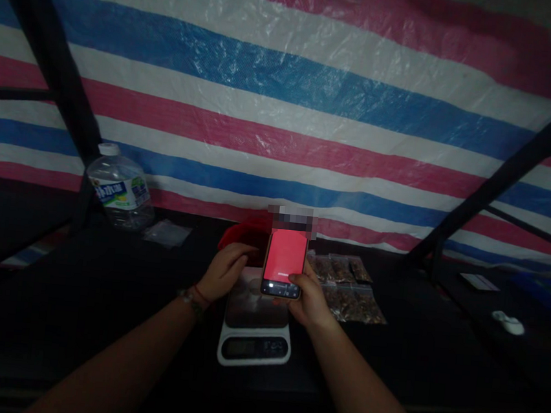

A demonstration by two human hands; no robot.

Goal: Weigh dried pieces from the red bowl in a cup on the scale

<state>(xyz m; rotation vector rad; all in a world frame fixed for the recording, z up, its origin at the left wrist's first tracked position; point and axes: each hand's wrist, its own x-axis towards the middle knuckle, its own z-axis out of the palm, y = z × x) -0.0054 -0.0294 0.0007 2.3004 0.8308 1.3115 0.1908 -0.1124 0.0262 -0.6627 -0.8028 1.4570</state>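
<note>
My right hand [314, 299] grips a smartphone [284, 259] from its lower right, with the thumb on the lower part of the lit red screen. The top of the phone is blurred out. Left of the phone, my left hand [224, 272] has its fingers stretched toward the right, holding nothing that I can see. Both hands are above a white kitchen scale [254, 358] with a metal plate and a dark display. Behind my left hand sits a red basin [236, 234], partly covered by the phone; its contents are too dark to make out.
Several clear bags of brown bits [356, 303] lie in rows right of the scale. A large plastic bottle [120, 191] stands at the back left beside flat clear bags [168, 232]. A small white object [508, 322] lies far right. Striped sheeting [284, 113] hangs behind, between dark slanted posts.
</note>
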